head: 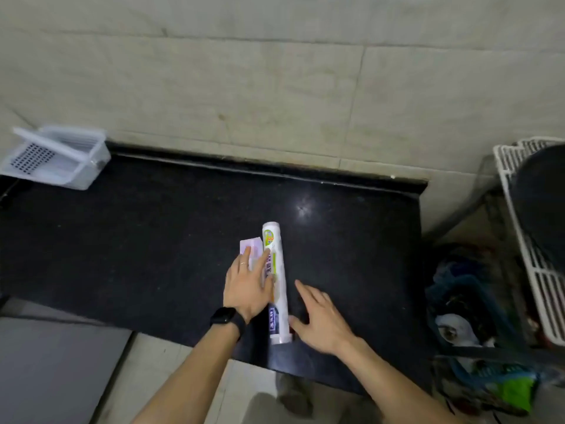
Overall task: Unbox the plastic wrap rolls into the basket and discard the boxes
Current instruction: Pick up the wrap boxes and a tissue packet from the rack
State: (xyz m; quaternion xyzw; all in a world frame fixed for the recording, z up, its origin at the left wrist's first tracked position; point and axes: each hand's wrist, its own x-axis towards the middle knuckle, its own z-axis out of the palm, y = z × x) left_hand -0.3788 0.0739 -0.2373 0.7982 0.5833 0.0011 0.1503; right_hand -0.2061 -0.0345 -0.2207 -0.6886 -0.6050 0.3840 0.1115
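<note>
A long white plastic wrap package [279,270] with green and yellow print lies on the black counter [153,240], pointing away from me. Beside it on the left lies a pale purple box [253,252]. My left hand [247,286] rests flat on the purple box, fingers spread, fingertips touching the white package. My right hand [321,319] hovers open just right of the white package's near end, thumb close to it. A clear plastic basket [58,160] sits at the counter's far left against the wall.
A tiled wall backs the counter. To the right, below counter level, stands a dark bin [467,332] holding rubbish. A white wire rack [532,270] with a dark pan stands at the far right. The counter's near edge runs just below my wrists.
</note>
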